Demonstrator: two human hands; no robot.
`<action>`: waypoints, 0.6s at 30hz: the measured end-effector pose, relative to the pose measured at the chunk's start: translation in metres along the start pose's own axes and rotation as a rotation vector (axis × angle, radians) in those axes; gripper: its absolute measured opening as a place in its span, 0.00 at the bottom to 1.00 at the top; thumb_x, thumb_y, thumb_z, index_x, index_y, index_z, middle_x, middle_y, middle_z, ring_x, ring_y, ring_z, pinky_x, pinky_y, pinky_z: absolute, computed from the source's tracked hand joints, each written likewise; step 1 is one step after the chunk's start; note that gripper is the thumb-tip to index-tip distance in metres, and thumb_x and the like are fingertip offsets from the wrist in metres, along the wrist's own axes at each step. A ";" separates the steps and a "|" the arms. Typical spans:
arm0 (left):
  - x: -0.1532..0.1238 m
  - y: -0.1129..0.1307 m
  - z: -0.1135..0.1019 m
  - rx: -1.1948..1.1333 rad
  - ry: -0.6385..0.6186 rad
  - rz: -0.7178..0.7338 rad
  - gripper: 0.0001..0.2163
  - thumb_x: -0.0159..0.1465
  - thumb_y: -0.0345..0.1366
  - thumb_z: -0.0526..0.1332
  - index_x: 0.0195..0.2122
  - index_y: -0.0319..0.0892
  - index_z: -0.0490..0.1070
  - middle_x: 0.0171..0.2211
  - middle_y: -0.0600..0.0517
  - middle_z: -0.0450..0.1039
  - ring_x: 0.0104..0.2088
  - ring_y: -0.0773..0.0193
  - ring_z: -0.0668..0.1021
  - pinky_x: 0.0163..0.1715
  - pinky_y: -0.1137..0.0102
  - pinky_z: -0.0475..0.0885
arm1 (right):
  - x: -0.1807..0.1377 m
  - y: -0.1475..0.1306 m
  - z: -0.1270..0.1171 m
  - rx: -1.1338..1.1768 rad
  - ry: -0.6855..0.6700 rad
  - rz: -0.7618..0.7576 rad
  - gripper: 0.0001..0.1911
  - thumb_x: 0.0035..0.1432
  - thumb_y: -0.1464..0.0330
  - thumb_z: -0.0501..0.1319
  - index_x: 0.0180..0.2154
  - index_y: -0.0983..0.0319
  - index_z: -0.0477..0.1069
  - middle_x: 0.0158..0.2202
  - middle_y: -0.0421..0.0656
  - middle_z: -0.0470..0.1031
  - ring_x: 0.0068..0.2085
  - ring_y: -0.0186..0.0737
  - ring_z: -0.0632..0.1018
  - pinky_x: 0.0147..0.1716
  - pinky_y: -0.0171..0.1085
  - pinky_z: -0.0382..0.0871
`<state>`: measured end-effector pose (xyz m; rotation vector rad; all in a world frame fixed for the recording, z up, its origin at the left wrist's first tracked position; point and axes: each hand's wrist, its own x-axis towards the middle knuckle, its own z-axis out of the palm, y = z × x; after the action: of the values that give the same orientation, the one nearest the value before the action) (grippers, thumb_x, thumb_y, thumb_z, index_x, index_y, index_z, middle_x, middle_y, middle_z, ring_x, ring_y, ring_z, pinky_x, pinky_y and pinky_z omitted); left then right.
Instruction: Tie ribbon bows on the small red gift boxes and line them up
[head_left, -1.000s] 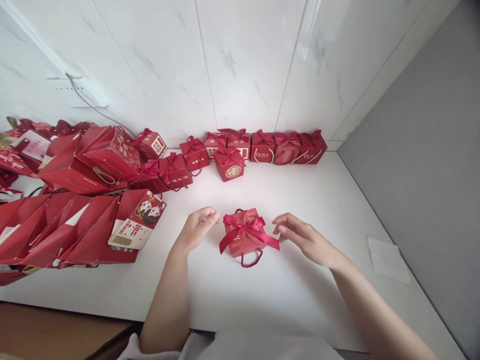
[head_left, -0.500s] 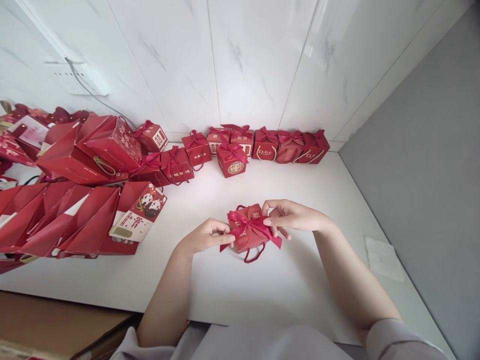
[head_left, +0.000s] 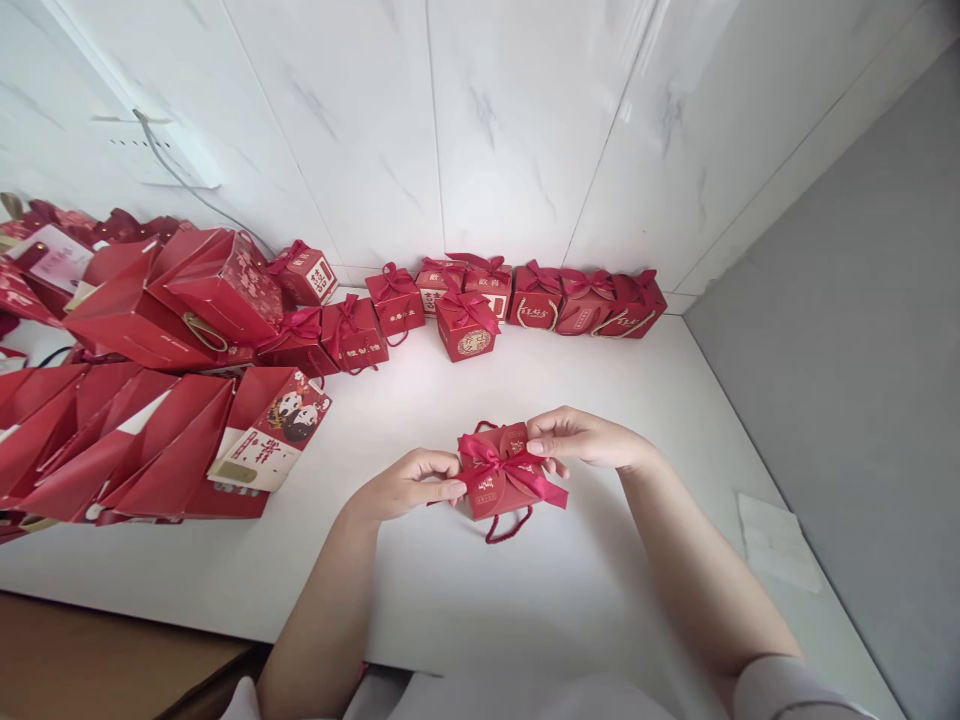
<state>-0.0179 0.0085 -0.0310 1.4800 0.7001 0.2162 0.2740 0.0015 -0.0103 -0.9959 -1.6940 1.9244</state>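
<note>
Small red box [head_left: 495, 492] sits on the white table [head_left: 525, 610], near the front edge and just ahead of the person. Both hands are on it.

Left hand [head_left: 409, 487]: thumb and forefinger pinched together at the box's left edge, beside the left loop of the bow [head_left: 511, 467]. Cannot tell whether the tips hold ribbon or card. The other fingers are curled under.

Right hand [head_left: 583, 440]: fingers closed over the box's far right corner, thumb tip lying against the bow's right side. The grip looks light, fingertips only.

The box rests flat and is slightly turned. Its bow is tied across the top, with one tail trailing off to the right. A red cord handle [head_left: 510, 525] loops out from the near side onto the table.

Step in hand, by my reading: dressing the bow, with the two hands working it from opposite sides. The knot looks made and the loops uneven. Any further tug calls for an even pull from both sides and a steady box, since the card is light and would slide.

Around it:
- A row of like boxes [head_left: 570, 298] stands against the tiled wall, well apart from the hands.
- One box [head_left: 466, 328] stands forward of that row.
- Red bags [head_left: 135, 450] lie overlapped at left, the nearest printed with a cartoon couple.
- A paper slip [head_left: 776, 540] lies on the table at right.
</note>
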 end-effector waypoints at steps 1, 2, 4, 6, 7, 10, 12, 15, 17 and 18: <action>0.000 0.000 0.000 0.002 -0.003 0.003 0.15 0.63 0.45 0.61 0.26 0.38 0.66 0.28 0.54 0.64 0.28 0.69 0.65 0.28 0.74 0.60 | 0.000 0.000 0.000 -0.006 0.001 -0.002 0.22 0.60 0.53 0.63 0.26 0.63 0.65 0.24 0.38 0.67 0.25 0.32 0.69 0.27 0.33 0.66; 0.001 -0.001 -0.001 0.007 -0.007 0.007 0.15 0.63 0.45 0.61 0.26 0.38 0.66 0.28 0.54 0.64 0.28 0.69 0.65 0.28 0.74 0.60 | 0.000 0.001 -0.001 -0.020 0.005 -0.002 0.22 0.60 0.53 0.63 0.25 0.63 0.64 0.24 0.37 0.66 0.25 0.31 0.68 0.27 0.33 0.65; 0.001 -0.001 -0.002 0.020 -0.022 0.014 0.15 0.63 0.45 0.61 0.25 0.38 0.66 0.27 0.54 0.63 0.28 0.69 0.65 0.27 0.74 0.59 | -0.001 0.000 -0.002 -0.061 0.017 0.009 0.22 0.60 0.53 0.62 0.25 0.63 0.64 0.23 0.37 0.64 0.25 0.32 0.67 0.27 0.33 0.63; 0.001 -0.002 -0.003 0.036 -0.037 0.016 0.15 0.63 0.45 0.61 0.25 0.38 0.67 0.27 0.54 0.63 0.28 0.69 0.65 0.27 0.74 0.59 | -0.002 0.000 -0.002 -0.093 0.027 0.026 0.22 0.60 0.52 0.62 0.25 0.63 0.65 0.23 0.37 0.64 0.25 0.32 0.66 0.26 0.33 0.63; 0.001 -0.002 -0.003 0.045 -0.042 0.014 0.15 0.63 0.45 0.61 0.26 0.38 0.67 0.26 0.54 0.64 0.28 0.69 0.65 0.27 0.74 0.59 | -0.002 0.001 -0.003 -0.099 0.029 0.032 0.23 0.60 0.52 0.61 0.25 0.63 0.65 0.23 0.37 0.64 0.25 0.32 0.66 0.26 0.33 0.63; 0.002 -0.004 -0.005 0.064 -0.049 0.015 0.16 0.63 0.46 0.61 0.25 0.38 0.69 0.27 0.53 0.65 0.29 0.68 0.66 0.29 0.74 0.61 | -0.001 0.002 -0.004 -0.099 0.029 0.032 0.23 0.60 0.51 0.62 0.25 0.63 0.65 0.23 0.37 0.64 0.25 0.32 0.66 0.26 0.34 0.63; 0.003 -0.006 -0.006 0.059 -0.060 0.018 0.16 0.62 0.46 0.61 0.26 0.38 0.70 0.27 0.53 0.66 0.29 0.68 0.67 0.30 0.74 0.62 | 0.000 0.004 -0.005 -0.108 0.025 0.031 0.23 0.60 0.52 0.62 0.24 0.63 0.65 0.23 0.37 0.63 0.25 0.32 0.66 0.26 0.33 0.62; 0.005 -0.008 -0.006 0.048 -0.093 -0.011 0.15 0.62 0.45 0.62 0.27 0.37 0.72 0.26 0.53 0.68 0.26 0.69 0.66 0.28 0.74 0.61 | 0.002 0.005 -0.005 -0.108 0.027 0.019 0.22 0.60 0.53 0.62 0.25 0.63 0.66 0.22 0.36 0.63 0.24 0.30 0.65 0.25 0.32 0.61; 0.006 -0.009 -0.008 0.063 -0.109 -0.042 0.14 0.62 0.45 0.63 0.28 0.38 0.75 0.26 0.52 0.70 0.26 0.69 0.67 0.27 0.74 0.63 | 0.002 0.006 -0.004 -0.085 0.026 0.024 0.21 0.61 0.52 0.61 0.27 0.63 0.68 0.20 0.35 0.63 0.21 0.29 0.65 0.21 0.31 0.60; 0.005 -0.009 -0.009 0.080 -0.121 -0.053 0.14 0.61 0.45 0.64 0.28 0.38 0.76 0.26 0.51 0.72 0.27 0.67 0.70 0.28 0.73 0.65 | 0.002 0.005 -0.003 -0.066 0.017 0.037 0.21 0.61 0.52 0.61 0.28 0.63 0.68 0.18 0.35 0.63 0.19 0.29 0.65 0.19 0.30 0.60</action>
<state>-0.0212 0.0177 -0.0404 1.5349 0.6555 0.0584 0.2760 0.0041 -0.0157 -1.0722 -1.7519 1.8883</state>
